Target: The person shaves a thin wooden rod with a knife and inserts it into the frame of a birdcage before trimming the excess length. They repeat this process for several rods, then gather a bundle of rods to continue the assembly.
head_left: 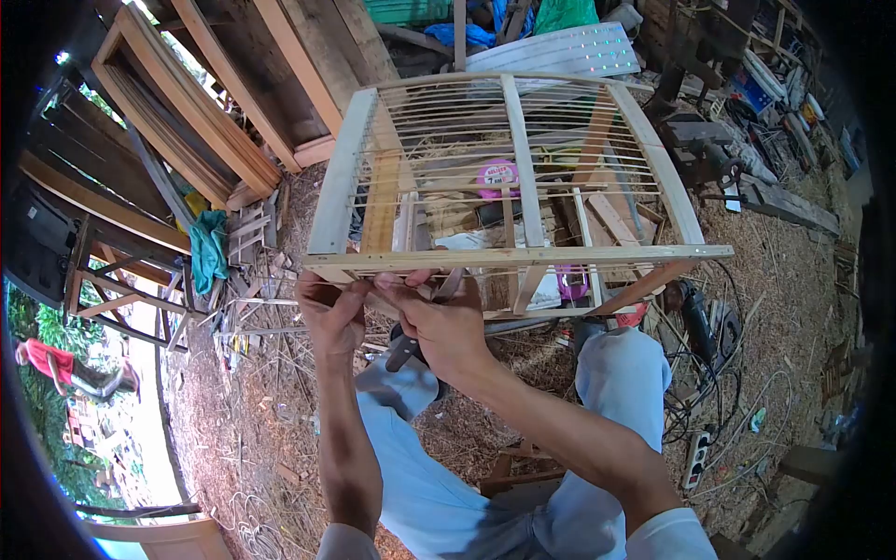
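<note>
At frame centre, left hand (331, 313) and right hand (446, 322) pinch fingers closed on the pale slatted wooden cage frame (515, 254); sawdust-strewn floor (775, 271) below.

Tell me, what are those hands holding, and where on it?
Both hands grip the wooden cage at its near bottom rail, by the left corner. The left hand pinches the corner; the right hand also holds a dark-handled tool by its handle.

Right hand (446, 322) covers most of a dark-handled tool (403, 351), whose working end is hidden behind the wooden cage frame (523, 254). Left hand (333, 313) fingertips are concealed at the frame's lower rail. Pink object (497, 175) behind the bars is unidentifiable. Both forearms run off the lower edge.
</note>
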`<act>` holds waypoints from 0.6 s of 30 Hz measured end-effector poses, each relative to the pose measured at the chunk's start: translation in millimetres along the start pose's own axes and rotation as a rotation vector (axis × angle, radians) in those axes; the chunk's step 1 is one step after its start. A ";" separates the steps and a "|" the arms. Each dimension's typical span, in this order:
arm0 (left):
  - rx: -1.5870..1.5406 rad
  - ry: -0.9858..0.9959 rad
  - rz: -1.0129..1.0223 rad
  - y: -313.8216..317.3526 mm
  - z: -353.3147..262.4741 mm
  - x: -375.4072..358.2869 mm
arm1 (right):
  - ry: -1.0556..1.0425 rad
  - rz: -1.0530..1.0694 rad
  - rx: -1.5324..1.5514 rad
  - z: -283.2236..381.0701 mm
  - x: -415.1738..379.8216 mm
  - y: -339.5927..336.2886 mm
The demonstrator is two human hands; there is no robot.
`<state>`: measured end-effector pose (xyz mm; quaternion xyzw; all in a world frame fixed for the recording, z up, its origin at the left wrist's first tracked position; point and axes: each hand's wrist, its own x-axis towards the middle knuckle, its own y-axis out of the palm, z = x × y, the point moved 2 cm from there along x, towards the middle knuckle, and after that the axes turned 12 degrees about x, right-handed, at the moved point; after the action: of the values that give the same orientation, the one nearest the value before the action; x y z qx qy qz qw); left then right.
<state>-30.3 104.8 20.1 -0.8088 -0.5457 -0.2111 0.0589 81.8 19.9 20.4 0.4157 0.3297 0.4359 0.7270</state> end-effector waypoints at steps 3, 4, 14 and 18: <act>-0.078 -0.017 0.031 -2.4 0.3 0.2 | -0.137 0.100 -0.119 -4.2 1.8 -5.0; -0.073 -0.010 0.041 -3.5 1.2 0.7 | -0.113 0.094 -0.119 -7.0 3.2 -7.8; -0.052 -0.023 0.019 -2.6 1.0 0.0 | -0.070 0.058 -0.086 0.0 0.5 -0.8; -0.054 -0.034 0.016 -0.4 -1.7 -1.5 | -0.071 0.125 -0.097 1.4 2.0 -2.4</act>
<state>-31.5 103.1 20.9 -0.8180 -0.5341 -0.2116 0.0296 84.7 20.6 18.7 0.4148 0.2557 0.4808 0.7290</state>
